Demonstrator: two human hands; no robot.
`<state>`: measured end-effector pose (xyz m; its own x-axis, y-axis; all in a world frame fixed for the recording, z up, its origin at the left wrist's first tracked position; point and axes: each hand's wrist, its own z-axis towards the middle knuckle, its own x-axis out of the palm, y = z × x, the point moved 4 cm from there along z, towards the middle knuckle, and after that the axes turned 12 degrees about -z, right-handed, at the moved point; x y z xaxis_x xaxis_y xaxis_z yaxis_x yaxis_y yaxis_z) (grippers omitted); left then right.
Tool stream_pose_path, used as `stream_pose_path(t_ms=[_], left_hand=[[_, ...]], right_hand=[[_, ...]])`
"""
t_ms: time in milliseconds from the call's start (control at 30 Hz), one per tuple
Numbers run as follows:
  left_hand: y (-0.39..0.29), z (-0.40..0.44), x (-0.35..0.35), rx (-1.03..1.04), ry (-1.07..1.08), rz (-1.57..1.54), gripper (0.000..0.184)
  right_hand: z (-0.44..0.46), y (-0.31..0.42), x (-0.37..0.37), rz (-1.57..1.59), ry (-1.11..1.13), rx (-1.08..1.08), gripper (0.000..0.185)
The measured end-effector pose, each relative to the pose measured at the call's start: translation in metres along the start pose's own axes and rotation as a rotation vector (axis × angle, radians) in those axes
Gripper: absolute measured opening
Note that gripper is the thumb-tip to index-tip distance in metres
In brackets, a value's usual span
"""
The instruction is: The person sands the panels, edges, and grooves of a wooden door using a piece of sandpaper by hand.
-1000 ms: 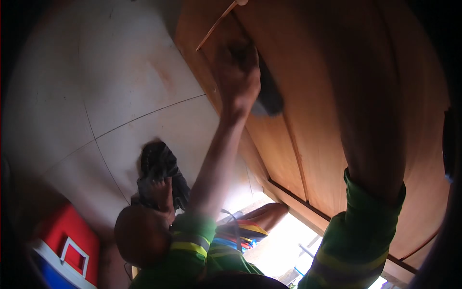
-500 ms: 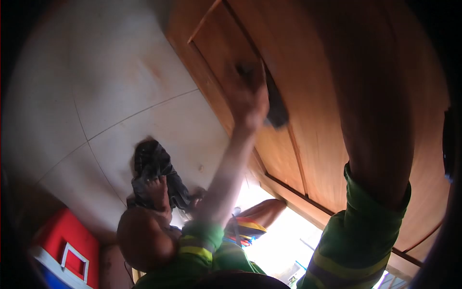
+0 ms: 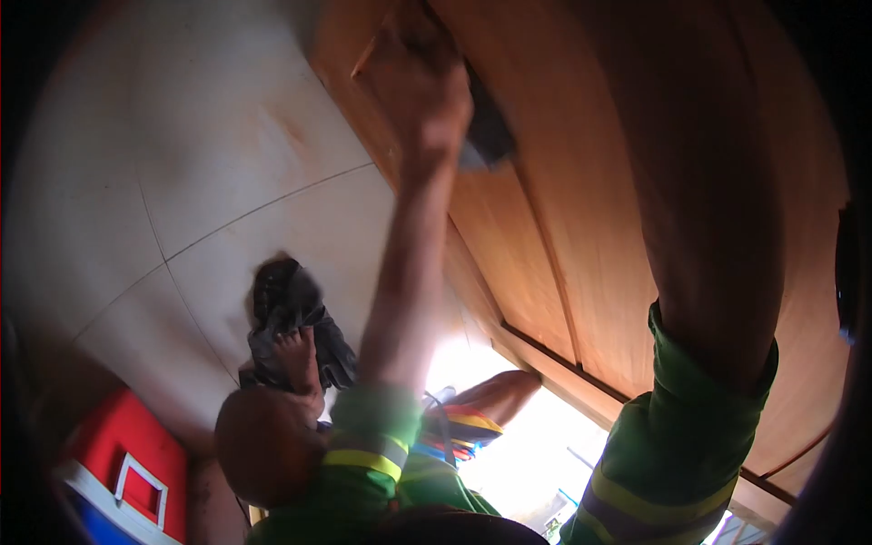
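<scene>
The left hand (image 3: 422,86) was closed around a dark block (image 3: 490,132), blurred, apparently against the wood (image 3: 513,232); the right hand was out of my sight, so I couldn't tell its grip. The work looked under way, but nothing showed me how much was done or left. The wood was brown and grooved, beside a pale, lined floor (image 3: 218,118). A bare foot (image 3: 298,359) rested on black cloth (image 3: 336,359), near a red box (image 3: 95,431).

room lies over the floor (image 3: 209,154); wooden panel (image 3: 581,209) blocks.
</scene>
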<state>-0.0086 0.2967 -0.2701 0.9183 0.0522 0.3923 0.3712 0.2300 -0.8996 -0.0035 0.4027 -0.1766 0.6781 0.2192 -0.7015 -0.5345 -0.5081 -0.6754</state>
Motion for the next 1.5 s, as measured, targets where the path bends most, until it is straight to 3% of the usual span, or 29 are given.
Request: stream_pose_path(t_ms=[67, 100, 167, 267, 333, 367, 433, 600, 667, 733, 800, 900, 967, 1033, 1133, 1167, 1200, 1267, 1300, 1400, 1433, 1500], left_hand=[[0.021, 0.036, 0.001, -0.128, -0.156, -0.012, 0.009], [0.02, 0.032, 0.004, -0.099, -0.105, -0.07, 0.008], [0.012, 0.0, 0.003, -0.051, 0.015, -0.183, 0.009], [-0.002, -0.121, 0.007, -0.217, 0.085, 0.118, 0.011], [0.016, -0.155, 0.016, -0.427, 0.024, -0.19, 0.016], [0.009, -0.142, 0.014, -0.462, -0.001, -0.149, 0.016], [0.024, -0.083, 0.023, -0.396, -0.239, -0.37, 0.013], [0.023, 0.03, 0.004, -0.091, -0.21, -0.017, 0.007], [0.007, -0.008, 0.008, 0.072, -0.095, -0.271, 0.012], [0.017, -0.089, 0.014, -0.088, -0.052, 0.013, 0.01], [0.005, -0.119, 0.016, -0.31, -0.057, -0.25, 0.012], [0.029, -0.089, 0.023, -0.433, -0.119, -0.226, 0.017], [0.01, -0.024, 0.016, -0.454, -0.037, -0.099, 0.019], [0.017, 0.014, 0.016, -0.115, -0.11, -0.088, 0.008], [-0.001, 0.002, 0.015, 0.094, -0.017, 0.057, 0.018], [-0.011, -0.008, 0.021, 0.047, -0.029, 0.11, 0.022], [-0.009, -0.032, 0.018, 0.138, 0.041, 0.191, 0.025], [-0.023, -0.081, 0.016, -0.077, 0.197, 0.216, 0.025], [-0.028, -0.094, 0.015, -0.212, 0.144, 0.063, 0.021], [-0.006, -0.074, 0.015, -0.265, 0.038, 0.046, 0.015], [0.0, -0.049, 0.013, -0.084, 0.008, 0.162, 0.009], [-0.004, 0.003, 0.008, -0.06, -0.031, 0.135, 0.008]], right_hand=[[-0.003, 0.003, 0.0, 0.014, 0.005, -0.009, 0.083], [-0.004, 0.001, -0.001, 0.016, 0.0, -0.005, 0.083], [-0.006, -0.004, -0.003, 0.029, 0.0, 0.015, 0.082], [0.004, -0.008, -0.015, 0.029, -0.032, 0.03, 0.081], [0.007, -0.001, -0.018, 0.036, -0.042, 0.023, 0.081], [0.006, 0.002, -0.018, 0.032, -0.039, 0.017, 0.08], [-0.001, 0.009, -0.011, 0.034, -0.019, 0.004, 0.08], [-0.002, 0.02, -0.003, 0.077, -0.018, -0.023, 0.078], [0.004, 0.013, -0.01, 0.074, -0.037, -0.012, 0.077], [0.01, 0.011, -0.015, 0.083, -0.053, -0.002, 0.077], [0.013, 0.013, -0.011, 0.086, -0.052, -0.005, 0.076], [0.006, 0.019, -0.001, 0.091, -0.027, -0.018, 0.075], [-0.005, 0.024, 0.004, 0.106, 0.002, -0.016, 0.074], [-0.006, 0.022, -0.002, 0.105, -0.012, -0.022, 0.074], [-0.003, 0.017, -0.007, 0.12, -0.03, -0.007, 0.073], [0.001, 0.012, -0.013, 0.112, -0.045, -0.004, 0.072], [0.005, 0.012, -0.017, 0.116, -0.057, -0.003, 0.072], [0.012, 0.012, -0.023, 0.122, -0.078, -0.003, 0.071], [0.013, 0.013, -0.023, 0.128, -0.082, -0.003, 0.071], [0.007, 0.019, -0.016, 0.137, -0.068, -0.011, 0.07], [0.002, 0.02, -0.012, 0.14, -0.06, -0.012, 0.07], [-0.006, 0.024, -0.007, 0.153, -0.049, -0.014, 0.069]])
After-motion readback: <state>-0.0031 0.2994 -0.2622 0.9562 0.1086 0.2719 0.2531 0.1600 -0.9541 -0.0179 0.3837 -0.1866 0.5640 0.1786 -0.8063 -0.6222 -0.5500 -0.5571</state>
